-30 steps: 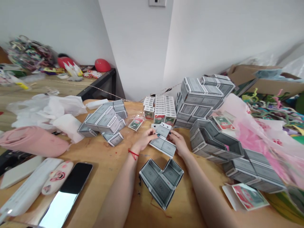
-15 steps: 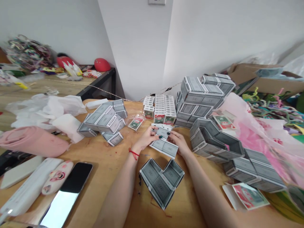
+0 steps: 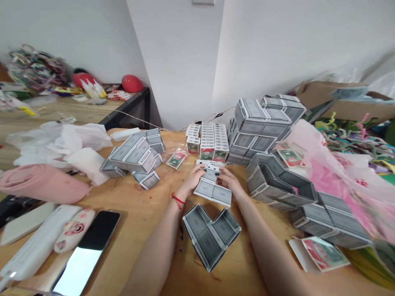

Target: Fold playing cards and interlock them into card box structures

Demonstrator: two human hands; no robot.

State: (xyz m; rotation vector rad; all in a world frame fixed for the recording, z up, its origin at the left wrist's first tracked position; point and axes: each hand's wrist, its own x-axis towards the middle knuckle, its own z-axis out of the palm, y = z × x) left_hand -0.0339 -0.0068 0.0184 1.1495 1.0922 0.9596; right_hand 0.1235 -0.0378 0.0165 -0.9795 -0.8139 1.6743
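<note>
Both hands meet over a strip of joined grey-backed playing cards [image 3: 212, 191] lying on the wooden table [image 3: 142, 213]. My left hand [image 3: 193, 179] pinches the strip's far end from the left, a red string round its wrist. My right hand [image 3: 228, 181] grips the same end from the right, fingers curled. A few face-up cards [image 3: 210, 165] lie just beyond the fingertips. Nearer to me sits a heart-shaped box made of cards [image 3: 211, 234], between my forearms.
Stacked card packs [image 3: 207, 142] and large card structures [image 3: 265, 119] stand behind and to the right [image 3: 308, 205]. More card blocks [image 3: 135, 154] lie left. A phone [image 3: 86, 250], white cases, pink cloth [image 3: 40, 185] and plastic bags fill the left; a pink bag [image 3: 336, 172] lies right.
The raised far flap of the card strip has been pressed down toward the table, and both hands have shifted slightly forward with it.
</note>
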